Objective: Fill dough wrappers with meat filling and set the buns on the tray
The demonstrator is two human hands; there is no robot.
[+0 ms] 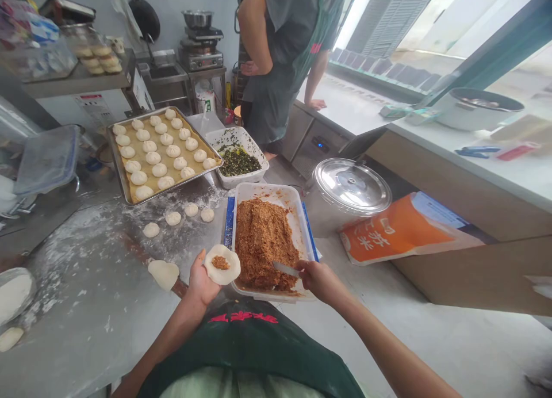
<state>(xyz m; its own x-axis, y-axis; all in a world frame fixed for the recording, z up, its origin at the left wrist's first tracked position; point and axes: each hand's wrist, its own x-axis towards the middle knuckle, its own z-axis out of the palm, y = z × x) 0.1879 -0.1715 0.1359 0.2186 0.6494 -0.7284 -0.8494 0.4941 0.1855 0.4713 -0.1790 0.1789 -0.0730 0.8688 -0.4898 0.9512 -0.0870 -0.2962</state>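
Observation:
My left hand [202,284] cups a round dough wrapper [232,268], thumb along its edge. A small dab of brown filling [220,263] lies in the wrapper's middle. In my right hand [321,278] is a flat metal spatula [285,269], its blade over the mound of brown filling [264,234]. That mound fills much of a clear plastic tub [306,249] in front of me. Left of my left hand, a flattened dough piece [163,274] lies across a wooden rolling pin [180,288]. Several pleated buns [173,218] sit on the floured table behind.
A tray [125,185] of pleated buns stands at the back left, beside a white tub [228,181] of chopped greens. Right of the filling are a lidded steel pot [351,185] and an orange bag [388,231]. A person [284,64] stands beyond, one hand on the counter.

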